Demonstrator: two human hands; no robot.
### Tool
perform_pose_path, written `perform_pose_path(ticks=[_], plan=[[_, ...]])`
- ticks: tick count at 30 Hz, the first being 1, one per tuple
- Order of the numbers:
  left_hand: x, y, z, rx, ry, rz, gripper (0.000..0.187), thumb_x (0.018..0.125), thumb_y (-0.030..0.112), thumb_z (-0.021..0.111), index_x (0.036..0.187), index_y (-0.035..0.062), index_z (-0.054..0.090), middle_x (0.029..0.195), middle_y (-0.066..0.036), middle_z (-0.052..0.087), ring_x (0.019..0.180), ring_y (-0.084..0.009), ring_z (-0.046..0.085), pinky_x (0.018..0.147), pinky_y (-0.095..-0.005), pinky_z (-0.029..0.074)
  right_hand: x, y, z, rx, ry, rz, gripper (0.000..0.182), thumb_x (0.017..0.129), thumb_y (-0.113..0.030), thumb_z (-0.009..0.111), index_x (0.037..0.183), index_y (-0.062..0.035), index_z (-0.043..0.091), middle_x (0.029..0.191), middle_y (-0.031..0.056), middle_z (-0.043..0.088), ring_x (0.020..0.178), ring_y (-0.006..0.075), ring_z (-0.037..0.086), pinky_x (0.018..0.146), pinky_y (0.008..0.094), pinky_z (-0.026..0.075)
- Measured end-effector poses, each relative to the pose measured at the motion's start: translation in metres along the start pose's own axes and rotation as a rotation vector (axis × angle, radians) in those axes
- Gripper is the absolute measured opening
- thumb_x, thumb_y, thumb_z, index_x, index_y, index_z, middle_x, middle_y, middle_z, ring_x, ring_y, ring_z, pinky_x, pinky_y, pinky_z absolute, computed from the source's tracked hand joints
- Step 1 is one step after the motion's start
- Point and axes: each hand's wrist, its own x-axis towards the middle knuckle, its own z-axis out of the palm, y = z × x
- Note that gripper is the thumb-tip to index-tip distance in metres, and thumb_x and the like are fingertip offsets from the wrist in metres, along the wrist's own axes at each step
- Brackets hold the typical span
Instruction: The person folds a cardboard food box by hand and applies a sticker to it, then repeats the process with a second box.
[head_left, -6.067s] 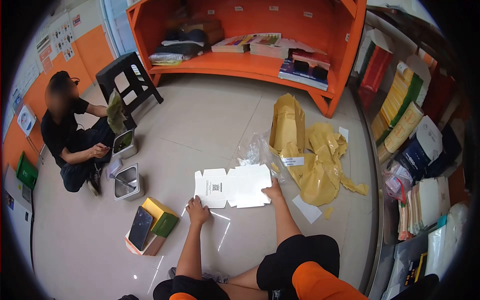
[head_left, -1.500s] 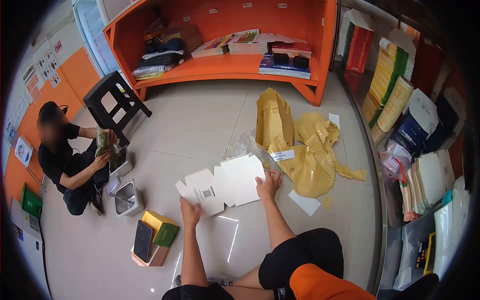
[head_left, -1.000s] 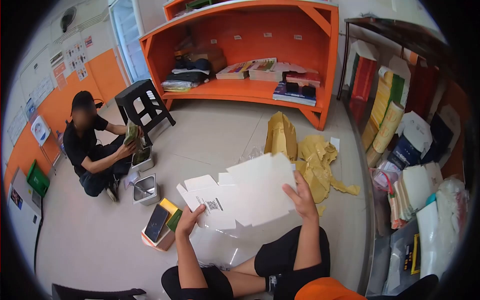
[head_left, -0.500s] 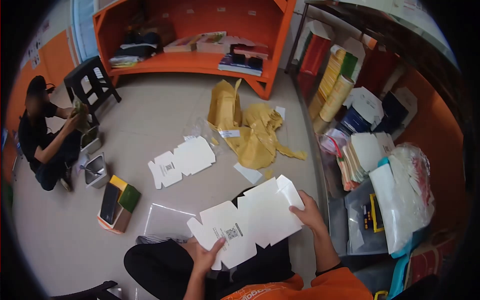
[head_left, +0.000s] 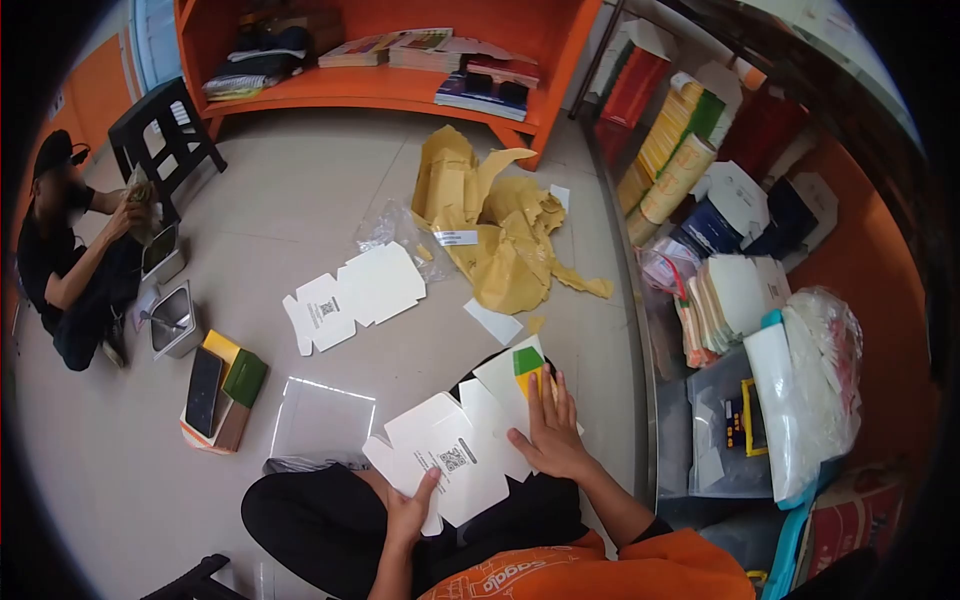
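Note:
A white die-cut box blank (head_left: 415, 440) with a printed QR code lies across my lap. My left hand (head_left: 408, 508) pinches its lower left edge, thumb on top near the QR code. My right hand (head_left: 548, 430) lies with fingers stretched out over the blank's right end, palm down. Beyond those fingers a raised end panel (head_left: 527, 362) shows a green and yellow printed face. Part of the right end is hidden under the hand. A second flat white box blank (head_left: 355, 297) rests on the floor ahead.
Torn brown wrapping paper (head_left: 515, 255) and a clear plastic bag (head_left: 385, 225) lie ahead. A phone (head_left: 204, 390) leans on a coloured box (head_left: 245, 380) to the left. Another person (head_left: 75, 260) sits by metal pans (head_left: 175, 320). A shelf with rolls and a plastic bin (head_left: 715, 430) is right.
My right hand has moved from gripping the blank's right edge to lying flat over it. The end panel is now folded up, showing its green and yellow face. The view has shifted slightly.

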Motion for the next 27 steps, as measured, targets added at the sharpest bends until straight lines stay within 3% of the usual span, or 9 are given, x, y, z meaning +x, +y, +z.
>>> perform_pose_path(ticks=[3, 5, 6, 9, 12, 15, 21, 24, 27], plan=[[0.001, 0.004, 0.003, -0.001, -0.034, 0.014, 0.027, 0.088, 0.009, 0.067, 0.11, -0.0064, 0.06, 0.1, -0.012, 0.067, 0.087, -0.0162, 0.064, 0.076, -0.0274, 0.052, 0.003, 0.004, -0.008, -0.008, -0.016, 0.008, 0.096, 0.09, -0.056, 0.049, 0.148, 0.0017, 0.0, 0.154, 0.026, -0.002, 0.143, 0.043, 0.001, 0.112, 0.0552, 0.009], [0.001, 0.003, 0.004, 0.021, -0.068, 0.094, 0.027, 0.088, 0.009, 0.066, 0.11, -0.0062, 0.06, 0.1, -0.013, 0.067, 0.087, -0.0159, 0.064, 0.076, -0.0272, 0.051, 0.003, 0.026, -0.021, 0.651, 0.103, -0.017, 0.098, 0.085, -0.04, 0.067, 0.148, 0.0024, 0.004, 0.149, 0.0267, 0.024, 0.14, 0.0344, 0.025, 0.111, 0.0437, 0.025], [0.0, 0.003, 0.005, 0.017, -0.081, 0.103, 0.026, 0.089, 0.009, 0.066, 0.109, -0.006, 0.061, 0.1, -0.012, 0.068, 0.087, -0.0158, 0.064, 0.076, -0.0271, 0.051, 0.001, 0.03, -0.037, 0.808, 0.168, 0.203, 0.088, 0.079, -0.025, 0.076, 0.143, 0.0038, 0.024, 0.13, 0.0226, 0.052, 0.12, 0.0284, 0.052, 0.1, 0.0362, 0.041], [-0.005, 0.003, 0.017, -0.009, -0.123, 0.084, 0.026, 0.089, 0.01, 0.066, 0.108, -0.0054, 0.062, 0.1, -0.012, 0.068, 0.087, -0.015, 0.064, 0.076, -0.0268, 0.051, -0.003, 0.081, -0.058, 1.084, 0.034, 0.327, 0.069, 0.079, -0.024, 0.075, 0.133, 0.0046, 0.043, 0.107, 0.016, 0.066, 0.096, 0.0266, 0.064, 0.087, 0.0374, 0.049], [-0.013, 0.0, 0.035, -0.014, -0.162, 0.039, 0.026, 0.089, 0.012, 0.067, 0.108, -0.0048, 0.062, 0.099, -0.011, 0.068, 0.087, -0.0137, 0.063, 0.075, -0.0263, 0.051, -0.012, 0.086, -0.082, 0.913, -0.095, 0.316, 0.051, 0.078, -0.019, 0.075, 0.119, 0.0045, 0.055, 0.099, 0.0198, 0.067, 0.09, 0.0277, 0.067, 0.08, 0.0391, 0.051], [-0.008, -0.014, 0.061, 0.111, -0.211, 0.147, 0.024, 0.089, 0.014, 0.067, 0.103, -0.0047, 0.064, 0.095, -0.009, 0.069, 0.085, -0.0124, 0.063, 0.073, -0.0264, 0.05, -0.013, 0.066, -0.085, 0.081, 0.153, 0.369, 0.045, 0.077, -0.01, 0.071, 0.117, 0.0034, 0.054, 0.093, 0.0239, 0.067, 0.086, 0.0303, 0.068, 0.074, 0.0411, 0.052], [-0.007, -0.007, 0.076, 0.25, -0.201, 0.262, 0.024, 0.089, 0.015, 0.066, 0.099, -0.0063, 0.065, 0.089, -0.013, 0.07, 0.081, -0.015, 0.065, 0.07, -0.029, 0.051, -0.032, -0.012, -0.076, -0.19, 0.339, 0.414, 0.051, 0.073, -0.001, 0.062, 0.123, 0.0004, 0.049, 0.085, 0.0225, 0.065, 0.075, 0.041, 0.065, 0.069, 0.0473, 0.052], [-0.004, -0.015, 0.073, 0.249, -0.202, 0.285, 0.023, 0.089, 0.014, 0.065, 0.099, -0.0065, 0.065, 0.09, -0.014, 0.071, 0.082, -0.0157, 0.066, 0.07, -0.0295, 0.051, -0.047, -0.055, -0.052, -0.059, 0.316, 0.166, 0.056, 0.075, -0.006, 0.059, 0.128, 0.0062, 0.046, 0.116, 0.0258, 0.06, 0.089, 0.0361, 0.067, 0.076, 0.0421, 0.055], [0.0, -0.034, 0.067, 0.225, -0.216, 0.303, 0.022, 0.09, 0.013, 0.063, 0.101, -0.0064, 0.065, 0.092, -0.013, 0.071, 0.083, -0.0157, 0.066, 0.072, -0.0294, 0.051, -0.036, -0.07, 0.0, -0.284, 0.266, 0.062, 0.067, 0.075, -0.004, 0.057, 0.135, 0.0146, 0.033, 0.127, 0.0413, 0.044, 0.11, 0.0529, 0.053, 0.089, 0.0475, 0.05]])
